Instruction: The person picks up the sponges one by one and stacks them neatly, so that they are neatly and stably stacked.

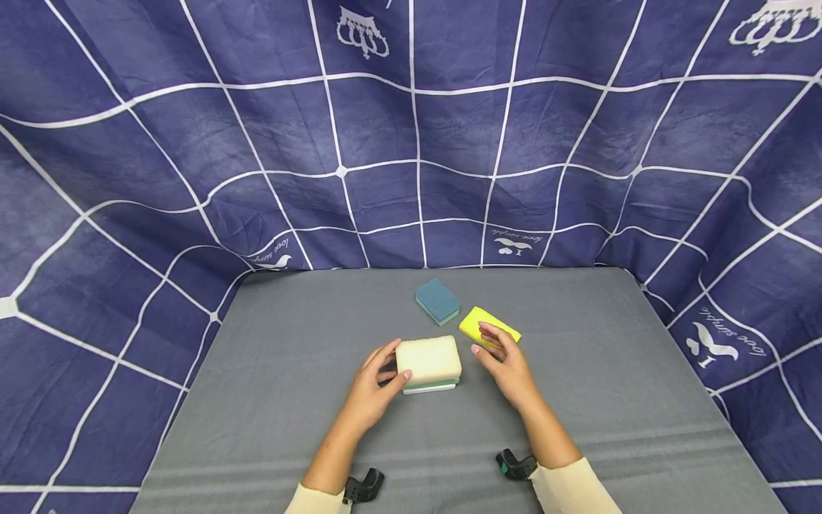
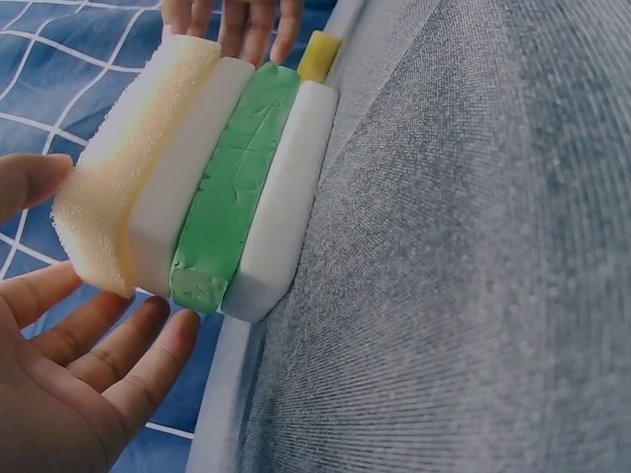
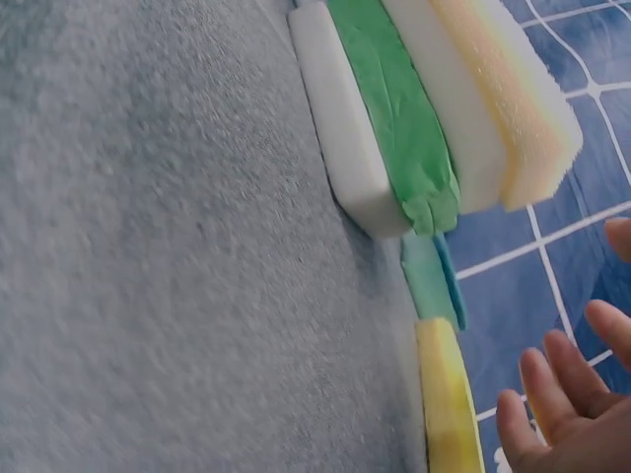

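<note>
A stack of four flat blocks rests on the grey surface: a cream sponge [image 1: 427, 359] [image 2: 128, 168] on top, then a white block [image 2: 187, 182], a green block [image 2: 237, 187] [image 3: 394, 108] and a white block [image 2: 286, 207] [image 3: 345, 128] at the bottom. My left hand [image 1: 371, 391] [image 2: 79, 365] holds the cream sponge at its left end, thumb at the front corner and fingertips at the back corner. To the right of the stack, my right hand [image 1: 510, 370] [image 3: 582, 414] is apart from it, fingers loosely bent and holding nothing, over the near side of a yellow sponge [image 1: 472, 323] [image 3: 449, 394].
Behind the stack lies a blue-green sponge [image 1: 438, 301] [image 3: 431, 281], with the yellow one to its right. The grey cloth surface [image 1: 289, 328] ends at a dark blue curtain [image 1: 379, 193] with white lines, which hangs at the back and both sides.
</note>
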`<state>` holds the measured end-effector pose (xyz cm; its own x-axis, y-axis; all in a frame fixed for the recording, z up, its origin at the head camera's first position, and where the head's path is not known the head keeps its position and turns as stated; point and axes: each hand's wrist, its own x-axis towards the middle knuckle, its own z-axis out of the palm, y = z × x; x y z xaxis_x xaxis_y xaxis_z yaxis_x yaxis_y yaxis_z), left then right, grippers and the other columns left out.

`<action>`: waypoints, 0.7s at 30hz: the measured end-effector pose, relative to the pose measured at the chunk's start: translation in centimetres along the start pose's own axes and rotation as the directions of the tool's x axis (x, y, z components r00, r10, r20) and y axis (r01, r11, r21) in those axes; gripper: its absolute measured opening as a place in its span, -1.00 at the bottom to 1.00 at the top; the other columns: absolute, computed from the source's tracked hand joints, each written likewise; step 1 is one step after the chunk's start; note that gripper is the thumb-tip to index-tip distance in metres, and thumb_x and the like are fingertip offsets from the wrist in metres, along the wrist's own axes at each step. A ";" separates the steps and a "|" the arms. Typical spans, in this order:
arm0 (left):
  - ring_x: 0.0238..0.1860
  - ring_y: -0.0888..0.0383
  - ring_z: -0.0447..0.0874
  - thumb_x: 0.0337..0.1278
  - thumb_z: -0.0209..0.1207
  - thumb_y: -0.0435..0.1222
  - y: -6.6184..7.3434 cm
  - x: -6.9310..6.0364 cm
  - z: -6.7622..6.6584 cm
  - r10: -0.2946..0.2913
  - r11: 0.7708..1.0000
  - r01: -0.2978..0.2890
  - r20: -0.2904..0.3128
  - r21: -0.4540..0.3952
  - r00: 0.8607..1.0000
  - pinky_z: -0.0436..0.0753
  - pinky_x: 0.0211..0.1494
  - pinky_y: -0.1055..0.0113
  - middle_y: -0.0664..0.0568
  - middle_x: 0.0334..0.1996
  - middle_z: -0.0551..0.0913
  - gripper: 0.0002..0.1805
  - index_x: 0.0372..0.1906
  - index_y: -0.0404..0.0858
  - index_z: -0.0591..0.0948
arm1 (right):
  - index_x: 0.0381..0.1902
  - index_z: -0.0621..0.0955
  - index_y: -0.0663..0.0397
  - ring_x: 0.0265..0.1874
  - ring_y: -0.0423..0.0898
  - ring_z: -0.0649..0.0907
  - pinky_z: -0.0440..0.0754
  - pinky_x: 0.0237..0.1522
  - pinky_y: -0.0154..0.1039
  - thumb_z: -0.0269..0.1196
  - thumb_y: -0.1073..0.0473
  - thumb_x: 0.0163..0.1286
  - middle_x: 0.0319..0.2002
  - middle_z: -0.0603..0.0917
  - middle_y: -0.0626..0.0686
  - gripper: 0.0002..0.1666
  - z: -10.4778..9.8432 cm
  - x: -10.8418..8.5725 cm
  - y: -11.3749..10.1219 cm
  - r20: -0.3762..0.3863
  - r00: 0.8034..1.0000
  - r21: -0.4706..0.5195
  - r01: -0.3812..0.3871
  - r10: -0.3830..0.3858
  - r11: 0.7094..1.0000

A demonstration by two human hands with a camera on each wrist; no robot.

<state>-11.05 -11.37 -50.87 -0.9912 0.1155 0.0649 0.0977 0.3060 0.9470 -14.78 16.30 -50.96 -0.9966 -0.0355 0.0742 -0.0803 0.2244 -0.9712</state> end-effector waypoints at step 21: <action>0.31 -0.14 0.53 0.13 0.44 -0.16 -0.3 0.0 0.1 -0.019 1.000 0.019 0.011 -0.007 1.000 0.67 0.24 0.00 -0.10 0.37 0.43 -0.16 0.51 0.01 0.33 | 0.45 0.38 0.07 0.41 0.13 0.40 0.33 0.46 0.06 0.40 0.16 0.34 0.35 0.38 0.19 -0.23 -2.5 0.9 1.3 -0.118 0.989 -0.098 -0.101 0.089 0.990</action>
<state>-11.03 -11.36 -51.16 -0.9918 0.1199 0.0433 0.0780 0.3019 0.9501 -15.87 19.02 -51.60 -0.9949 0.1002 0.0135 0.0195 0.3215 -0.9467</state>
